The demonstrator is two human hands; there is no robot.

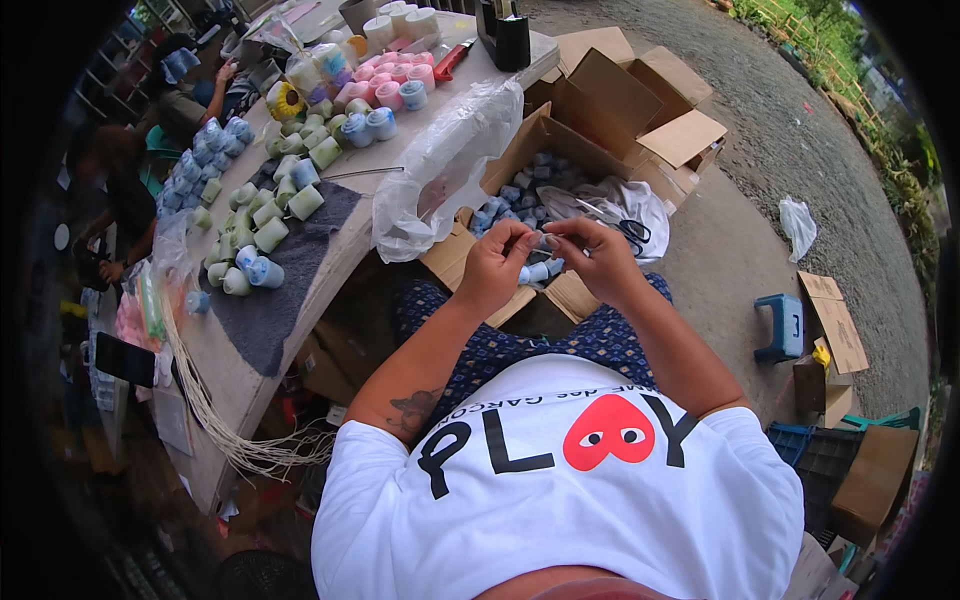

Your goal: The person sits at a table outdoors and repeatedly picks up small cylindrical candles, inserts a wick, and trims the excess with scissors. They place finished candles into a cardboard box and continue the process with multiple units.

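Observation:
Both my hands meet over an open cardboard box (453,257). The fingertips of my left hand (497,262) and my right hand (600,262) are pinched together on a small pale piece (541,242), mostly hidden by the fingers, so I cannot tell its kind. Just below them is a light-blue cylinder (538,271), which looks like a candle. Many similar blue pieces (508,197) lie inside the box. To the right of my right hand, black-handled scissors (635,235) rest on a white plastic bag or cloth (652,205).
On the left, a long table (335,265) bears green candles (270,235), pink candles (388,94), a dark towel (262,318) and a bundle of white wicks (205,405). Clear plastic (447,165) hangs over its edge. A blue stool (778,327) stands right. Other people (185,100) sit far left.

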